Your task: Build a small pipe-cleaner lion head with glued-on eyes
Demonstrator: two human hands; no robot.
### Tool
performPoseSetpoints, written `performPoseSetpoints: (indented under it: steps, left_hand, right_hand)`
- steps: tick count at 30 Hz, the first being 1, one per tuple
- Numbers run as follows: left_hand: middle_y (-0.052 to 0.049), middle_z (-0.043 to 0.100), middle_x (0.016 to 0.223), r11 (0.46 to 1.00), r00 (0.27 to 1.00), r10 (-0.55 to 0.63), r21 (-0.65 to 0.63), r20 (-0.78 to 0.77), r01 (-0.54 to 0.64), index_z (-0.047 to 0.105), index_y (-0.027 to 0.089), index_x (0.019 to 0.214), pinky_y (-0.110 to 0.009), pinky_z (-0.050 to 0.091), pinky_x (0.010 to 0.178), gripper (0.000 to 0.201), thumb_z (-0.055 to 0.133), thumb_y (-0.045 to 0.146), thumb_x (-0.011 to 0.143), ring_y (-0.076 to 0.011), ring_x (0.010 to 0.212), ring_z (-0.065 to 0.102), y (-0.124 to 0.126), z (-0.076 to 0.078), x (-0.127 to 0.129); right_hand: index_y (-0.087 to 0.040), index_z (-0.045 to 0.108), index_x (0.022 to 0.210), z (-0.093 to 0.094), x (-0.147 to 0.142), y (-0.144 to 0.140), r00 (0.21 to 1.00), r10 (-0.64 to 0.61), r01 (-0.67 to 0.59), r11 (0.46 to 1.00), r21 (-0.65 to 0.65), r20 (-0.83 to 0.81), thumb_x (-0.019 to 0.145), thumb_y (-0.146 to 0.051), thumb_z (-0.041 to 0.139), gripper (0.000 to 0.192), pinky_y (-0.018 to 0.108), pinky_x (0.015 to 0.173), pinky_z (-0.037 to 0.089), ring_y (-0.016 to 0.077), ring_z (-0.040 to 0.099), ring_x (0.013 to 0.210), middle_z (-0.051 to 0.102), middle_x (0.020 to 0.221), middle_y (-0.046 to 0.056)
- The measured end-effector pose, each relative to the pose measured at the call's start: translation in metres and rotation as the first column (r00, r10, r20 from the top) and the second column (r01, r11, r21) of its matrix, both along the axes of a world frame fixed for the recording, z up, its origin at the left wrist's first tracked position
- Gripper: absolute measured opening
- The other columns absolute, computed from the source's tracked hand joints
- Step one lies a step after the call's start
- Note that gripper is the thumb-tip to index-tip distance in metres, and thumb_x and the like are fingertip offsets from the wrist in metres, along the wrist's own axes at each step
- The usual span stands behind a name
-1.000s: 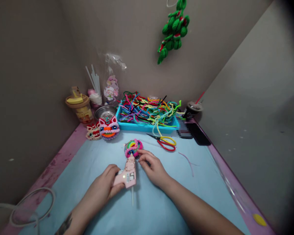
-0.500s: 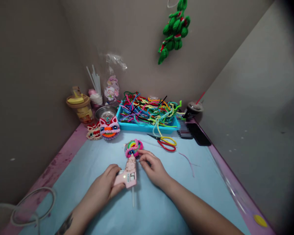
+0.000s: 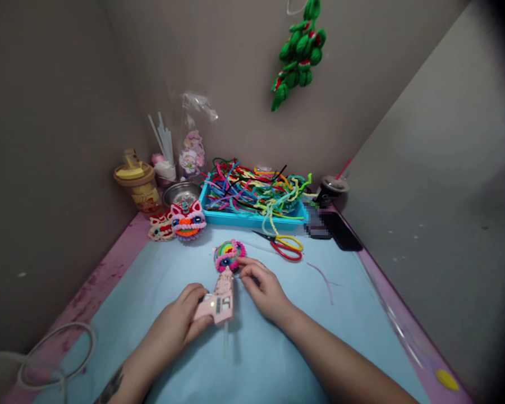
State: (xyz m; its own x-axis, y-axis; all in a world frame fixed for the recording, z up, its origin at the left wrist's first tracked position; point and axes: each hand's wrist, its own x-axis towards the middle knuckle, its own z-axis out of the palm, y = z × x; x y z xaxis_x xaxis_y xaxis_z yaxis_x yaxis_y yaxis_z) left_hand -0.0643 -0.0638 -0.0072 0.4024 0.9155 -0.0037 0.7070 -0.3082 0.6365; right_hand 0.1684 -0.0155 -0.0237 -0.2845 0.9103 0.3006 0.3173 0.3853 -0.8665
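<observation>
Nearest the camera, 2 bare forearms reach in over the light blue mat (image 3: 278,359), and a loop of pale cable (image 3: 54,359) lies off at the left edge. The left hand (image 3: 180,322) is wrapped tight around the grip of a pink glue gun (image 3: 219,297), a clear glue stick (image 3: 226,339) poking out of its back; there is a small dark panel on the gun's side, but its marking is too small to read. The nozzle points away, right up against a round rainbow pipe-cleaner piece (image 3: 229,254) lying on the mat. The right hand (image 3: 263,289) has its fingertips pinched at that piece's near right edge, just beside the nozzle. Further out, red and yellow scissors (image 3: 284,245) lie open on the mat, with a loose lilac strand (image 3: 326,280) to their right. Left of those sit 2 small pipe-cleaner lion heads (image 3: 180,221). Behind them a blue tray (image 3: 252,219) is heaped with coloured pipe cleaners, a dark phone (image 3: 340,233) and a lidded cup (image 3: 331,188) at its right, a yellow jar (image 3: 137,185) and a steel bowl (image 3: 180,192) at its left. On the far wall hangs a green ornament (image 3: 298,53).
</observation>
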Motion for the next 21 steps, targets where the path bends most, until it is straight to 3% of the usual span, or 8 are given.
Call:
performPoseSetpoints:
  steps: [21]
  left_hand:
    - [-0.010, 0.060, 0.104, 0.999, 0.998, 0.037, 0.033, 0.056, -0.039, 0.056, 0.019, 0.106, -0.034, 0.050, 0.083, 0.029, 0.046, 0.038, 0.087, -0.0219, 0.094, 0.060, -0.0014, 0.0008, -0.0039]
  right_hand:
    - [-0.021, 0.058, 0.081, 0.0005, 0.0004, -0.0006, 1.000, -0.005, 0.006, 1.000, -0.007, 0.021, 0.083, -0.013, 0.049, 0.013, 0.038, 0.094, 0.043, 0.0210, 0.056, 0.112, 0.061, 0.117, 0.011]
